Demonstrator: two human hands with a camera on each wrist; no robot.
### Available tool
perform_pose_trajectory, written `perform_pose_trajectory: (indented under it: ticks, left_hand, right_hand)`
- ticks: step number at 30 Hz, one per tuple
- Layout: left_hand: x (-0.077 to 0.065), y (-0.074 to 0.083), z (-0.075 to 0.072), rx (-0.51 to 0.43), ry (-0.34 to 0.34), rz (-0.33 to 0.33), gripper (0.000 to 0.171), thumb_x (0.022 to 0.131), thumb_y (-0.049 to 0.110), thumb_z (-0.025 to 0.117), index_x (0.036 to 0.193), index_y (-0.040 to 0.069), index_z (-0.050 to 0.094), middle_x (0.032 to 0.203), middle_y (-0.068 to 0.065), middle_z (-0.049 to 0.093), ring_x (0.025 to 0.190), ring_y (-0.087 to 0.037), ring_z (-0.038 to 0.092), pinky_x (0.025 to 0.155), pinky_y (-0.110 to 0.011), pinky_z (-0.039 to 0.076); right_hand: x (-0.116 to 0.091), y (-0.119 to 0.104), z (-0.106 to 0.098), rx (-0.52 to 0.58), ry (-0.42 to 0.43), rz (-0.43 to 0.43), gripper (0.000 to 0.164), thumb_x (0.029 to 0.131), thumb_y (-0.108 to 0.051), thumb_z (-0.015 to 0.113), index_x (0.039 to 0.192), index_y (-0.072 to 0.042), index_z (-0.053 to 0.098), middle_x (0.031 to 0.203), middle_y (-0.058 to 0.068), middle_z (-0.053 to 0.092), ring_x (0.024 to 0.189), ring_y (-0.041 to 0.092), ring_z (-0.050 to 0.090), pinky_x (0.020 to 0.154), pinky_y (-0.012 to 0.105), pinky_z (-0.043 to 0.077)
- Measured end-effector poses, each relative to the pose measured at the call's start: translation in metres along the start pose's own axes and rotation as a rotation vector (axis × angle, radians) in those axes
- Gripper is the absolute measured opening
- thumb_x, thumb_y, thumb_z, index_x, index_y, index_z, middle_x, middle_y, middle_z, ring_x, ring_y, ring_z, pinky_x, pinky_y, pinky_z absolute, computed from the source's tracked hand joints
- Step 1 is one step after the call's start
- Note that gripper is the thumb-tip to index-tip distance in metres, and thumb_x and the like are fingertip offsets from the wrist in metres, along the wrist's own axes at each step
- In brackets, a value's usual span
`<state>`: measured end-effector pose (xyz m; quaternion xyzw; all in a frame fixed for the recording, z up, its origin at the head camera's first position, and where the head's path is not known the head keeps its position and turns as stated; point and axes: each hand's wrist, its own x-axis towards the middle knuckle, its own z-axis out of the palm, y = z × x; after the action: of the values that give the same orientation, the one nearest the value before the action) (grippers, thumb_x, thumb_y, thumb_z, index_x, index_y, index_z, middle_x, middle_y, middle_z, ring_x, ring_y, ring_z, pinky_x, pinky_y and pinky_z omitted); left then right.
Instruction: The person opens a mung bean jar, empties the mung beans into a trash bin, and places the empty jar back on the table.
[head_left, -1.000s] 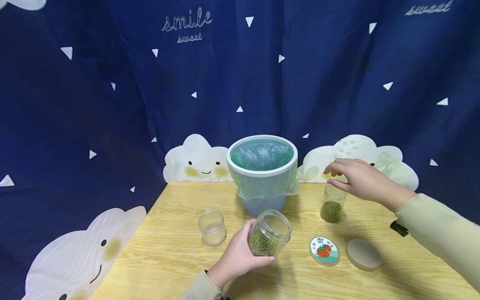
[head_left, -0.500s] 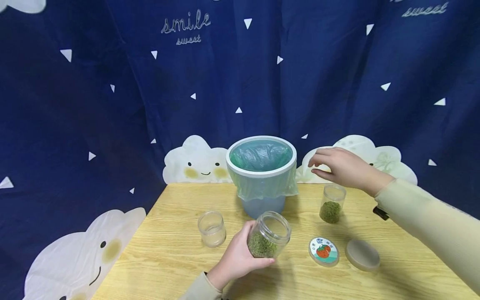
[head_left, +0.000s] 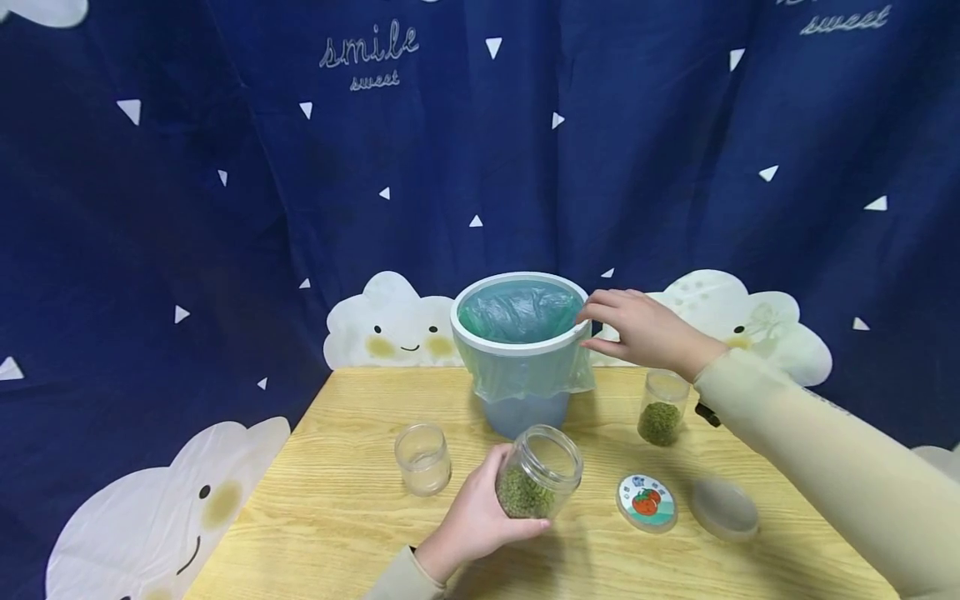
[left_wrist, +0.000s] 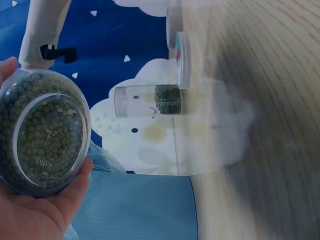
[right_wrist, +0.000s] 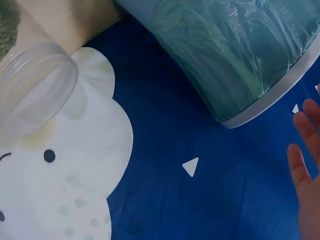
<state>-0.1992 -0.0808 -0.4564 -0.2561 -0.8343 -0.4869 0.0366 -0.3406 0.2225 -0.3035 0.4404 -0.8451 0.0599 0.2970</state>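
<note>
My left hand (head_left: 478, 515) grips a clear plastic jar (head_left: 534, 479), tilted and lidless, partly filled with small green beans. The left wrist view shows the beans (left_wrist: 49, 140) through the jar's base. My right hand (head_left: 637, 329) hangs in the air at the right side of a blue waste bin's white rim (head_left: 517, 347). Its fingers are loosely bent and nothing is between them. In the right wrist view the fingers (right_wrist: 299, 162) appear apart from the bin. Behind the right forearm stands a second clear open jar (head_left: 663, 408), with green granules in its bottom.
A green bag (head_left: 525, 375) lines the bin and folds over its rim. Left of the held jar is a small clear cup (head_left: 423, 458). A tomato-printed lid (head_left: 647, 502) and a plain lid (head_left: 724, 508) lie at the right of the wooden table (head_left: 352, 500).
My right hand has moved left from above the second jar to the bin's rim. My left hand keeps holding its jar in the same place.
</note>
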Motion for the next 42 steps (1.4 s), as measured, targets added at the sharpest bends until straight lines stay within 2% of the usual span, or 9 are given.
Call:
perform_pose_trajectory:
  ticks: [3, 9, 23, 31, 36, 42]
  left_hand:
    - [-0.001, 0.000, -0.001, 0.003, 0.003, -0.004, 0.088, 0.069, 0.032, 0.096, 0.142, 0.020, 0.048, 0.131, 0.003, 0.066, 0.118, -0.014, 0.062, 0.103, -0.037, 0.051]
    - [-0.001, 0.002, -0.005, 0.002, 0.007, 0.000, 0.090, 0.069, 0.033, 0.096, 0.143, 0.021, 0.047, 0.132, 0.004, 0.065, 0.121, -0.015, 0.061, 0.104, -0.039, 0.051]
    - [0.000, 0.006, -0.006, -0.012, -0.001, -0.019, 0.090, 0.070, 0.032, 0.096, 0.144, 0.021, 0.046, 0.134, 0.003, 0.064, 0.123, -0.016, 0.061, 0.106, -0.040, 0.049]
    - [-0.001, 0.005, -0.007, -0.012, 0.010, -0.028, 0.090, 0.070, 0.031, 0.095, 0.145, 0.020, 0.047, 0.134, 0.005, 0.064, 0.124, -0.017, 0.061, 0.107, -0.042, 0.049]
    - [-0.002, 0.003, -0.007, -0.007, 0.018, -0.015, 0.091, 0.069, 0.031, 0.096, 0.145, 0.016, 0.047, 0.134, 0.004, 0.064, 0.123, -0.017, 0.061, 0.107, -0.042, 0.049]
    - [-0.002, 0.005, -0.010, 0.006, 0.027, -0.026, 0.090, 0.068, 0.033, 0.096, 0.143, 0.020, 0.048, 0.133, 0.004, 0.065, 0.122, -0.017, 0.061, 0.106, -0.041, 0.049]
  right_hand:
    - [0.003, 0.000, 0.006, 0.011, -0.019, 0.023, 0.028, 0.089, -0.032, 0.081, 0.110, -0.017, 0.071, 0.107, 0.000, 0.067, 0.098, 0.022, 0.065, 0.086, 0.049, 0.053]
    - [0.003, -0.001, 0.014, 0.029, -0.014, 0.037, 0.025, 0.089, -0.034, 0.080, 0.106, -0.018, 0.072, 0.104, -0.001, 0.067, 0.095, 0.022, 0.065, 0.085, 0.050, 0.051]
    - [0.005, 0.001, 0.028, 0.097, -0.035, 0.102, 0.022, 0.092, -0.035, 0.078, 0.106, -0.018, 0.074, 0.105, -0.001, 0.065, 0.093, 0.018, 0.060, 0.082, 0.040, 0.052]
    - [0.008, -0.004, 0.028, 0.152, -0.043, 0.159, 0.012, 0.097, -0.028, 0.072, 0.101, -0.017, 0.076, 0.103, 0.001, 0.065, 0.093, 0.021, 0.056, 0.082, 0.040, 0.050]
    - [0.009, -0.004, 0.030, 0.169, -0.013, 0.163, 0.011, 0.093, -0.025, 0.077, 0.099, -0.016, 0.075, 0.100, 0.001, 0.065, 0.090, 0.021, 0.055, 0.080, 0.039, 0.048]
    - [0.011, -0.004, 0.032, 0.177, 0.004, 0.165, 0.016, 0.088, -0.025, 0.082, 0.096, -0.013, 0.075, 0.098, 0.004, 0.066, 0.089, 0.023, 0.054, 0.080, 0.040, 0.048]
